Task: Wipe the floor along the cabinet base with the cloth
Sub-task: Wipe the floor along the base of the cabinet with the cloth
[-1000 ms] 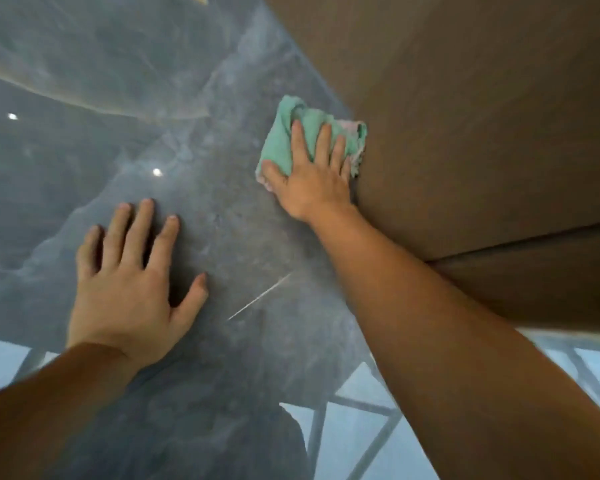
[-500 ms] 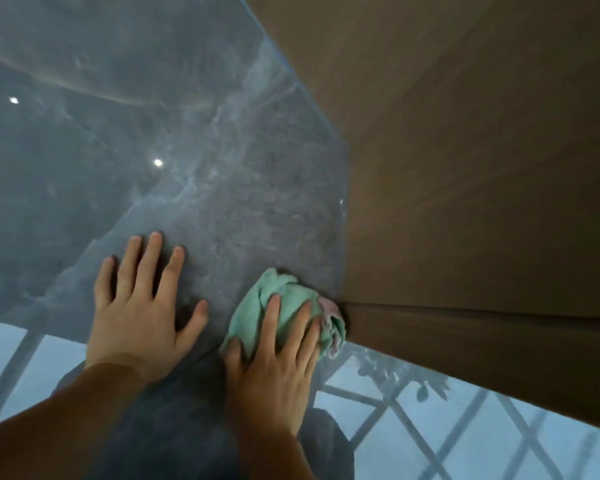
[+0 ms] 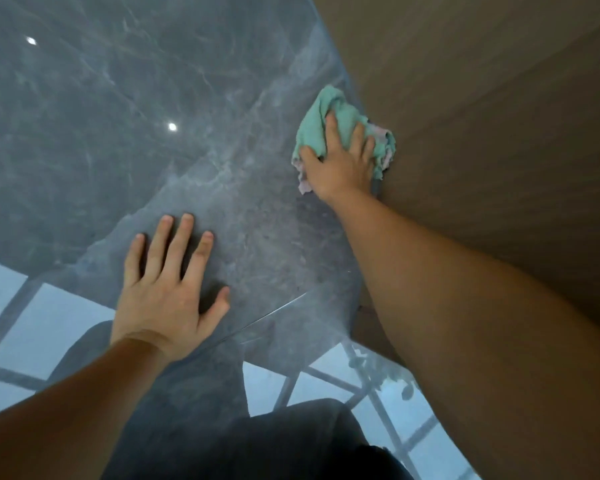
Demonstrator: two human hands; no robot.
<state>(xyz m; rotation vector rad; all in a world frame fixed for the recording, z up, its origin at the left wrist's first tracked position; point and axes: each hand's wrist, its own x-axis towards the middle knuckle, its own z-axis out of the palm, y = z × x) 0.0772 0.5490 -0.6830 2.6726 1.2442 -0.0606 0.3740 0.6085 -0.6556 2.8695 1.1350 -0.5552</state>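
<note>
The cloth (image 3: 329, 128), a crumpled mint-green rag with pale pink patches at its edges, sits in the upper right of the frame, pressed on the floor (image 3: 160, 98) right against the foot of the cabinet (image 3: 492, 109). The right hand (image 3: 342, 161) lies flat on top of it, fingers spread and pushing down rather than closed around it; bunched folds stick out past the fingertips and beside the thumb. By the look of it the wiping is mid-stroke: the strip along the cabinet base runs on toward the top of the frame, so that part likely remains, though the glossy grey marble shows no clear wet or dry boundary to judge what is done. The left hand (image 3: 168, 289), at lower centre, rests open and empty on the floor, palm down, bracing.
</note>
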